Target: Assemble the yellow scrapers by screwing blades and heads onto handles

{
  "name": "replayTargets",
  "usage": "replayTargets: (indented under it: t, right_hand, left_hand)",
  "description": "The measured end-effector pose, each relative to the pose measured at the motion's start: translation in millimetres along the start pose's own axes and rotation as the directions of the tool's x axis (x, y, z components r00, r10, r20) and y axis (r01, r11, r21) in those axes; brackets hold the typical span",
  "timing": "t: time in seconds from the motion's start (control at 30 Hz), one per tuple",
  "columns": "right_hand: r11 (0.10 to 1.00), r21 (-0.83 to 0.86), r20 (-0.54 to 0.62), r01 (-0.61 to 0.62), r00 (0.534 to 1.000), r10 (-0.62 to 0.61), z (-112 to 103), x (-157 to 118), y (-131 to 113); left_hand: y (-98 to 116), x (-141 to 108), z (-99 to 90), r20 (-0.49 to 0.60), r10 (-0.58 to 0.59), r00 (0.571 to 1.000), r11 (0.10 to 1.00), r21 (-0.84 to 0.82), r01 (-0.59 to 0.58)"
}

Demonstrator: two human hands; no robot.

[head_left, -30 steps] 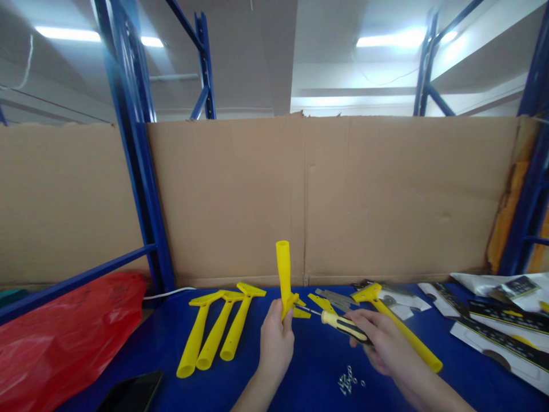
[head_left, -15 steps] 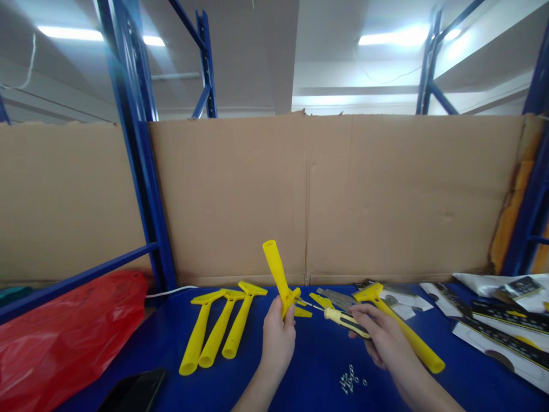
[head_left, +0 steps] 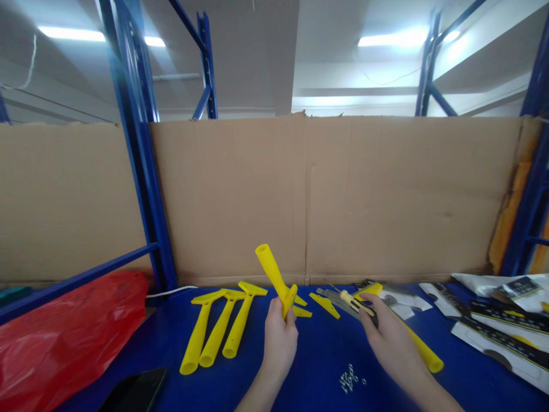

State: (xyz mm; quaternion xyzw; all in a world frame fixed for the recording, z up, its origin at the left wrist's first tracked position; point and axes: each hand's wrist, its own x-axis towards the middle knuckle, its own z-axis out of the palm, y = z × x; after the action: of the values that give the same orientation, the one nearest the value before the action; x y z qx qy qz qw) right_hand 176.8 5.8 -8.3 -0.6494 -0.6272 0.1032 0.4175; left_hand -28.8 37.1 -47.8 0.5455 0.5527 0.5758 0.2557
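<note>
My left hand (head_left: 279,337) is closed round the head end of a yellow scraper handle (head_left: 271,268), whose hollow tube points up and to the left. In my right hand (head_left: 388,337) is a screwdriver (head_left: 358,303) with a cream and black grip, its thin shaft pointing up and left, apart from the handle. Another yellow handle (head_left: 422,346) lies partly under my right hand. Between the hands, a loose yellow plate (head_left: 325,305) rests on the blue table (head_left: 317,360). Small screws and nuts (head_left: 349,379) lie nearer to me.
Three yellow handles (head_left: 214,329) lie side by side at the left. A red plastic bag (head_left: 77,337) and a black phone (head_left: 135,392) are further left. Printed packages (head_left: 504,349) cover the right side; cardboard (head_left: 240,194) stands behind.
The screwdriver has moved right, away from the handle, and its shaft now points more upward. The yellow handle has turned and tilted further left in my left hand.
</note>
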Motion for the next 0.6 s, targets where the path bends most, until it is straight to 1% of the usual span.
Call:
replayTargets:
  t: [0.07,0.17,0.23,0.33,0.4,0.5,0.6]
  right_hand:
    - [0.996,-0.086,0.024,0.031,0.999,-0.029,2,0,3]
    - [0.986,-0.162,0.076,0.034,0.997,-0.022,4,0,6]
    - [0.977,-0.211,0.104,0.028,0.995,-0.006,4,0,6]
    - [0.960,-0.278,0.140,0.021,0.990,0.019,3,0,5]
    - [0.950,-0.313,0.158,0.014,0.987,0.037,1,-1,3]
    - [0.931,-0.366,0.184,0.010,0.981,0.062,-1,-1,-2]
    - [0.900,-0.435,0.236,0.014,0.967,0.098,-3,-2,-4]
  left_hand:
    - [2,0,-0.8,0.023,0.009,1.000,1.000,0.017,-0.009]
    - [8,-1,-3.7,0.036,0.027,0.999,0.999,0.023,-0.027]
    - [14,-2,-5.0,0.025,0.025,0.999,1.000,-0.020,-0.024]
    - [21,-4,-5.0,0.004,-0.023,1.000,0.995,-0.095,0.023]
    - [23,-4,-4.6,0.011,-0.028,1.000,0.994,-0.107,0.029]
    - [24,-4,-5.2,0.020,0.018,1.000,0.996,-0.085,-0.017]
    - [24,-4,-7.0,-0.001,0.074,0.997,0.997,-0.033,-0.074]
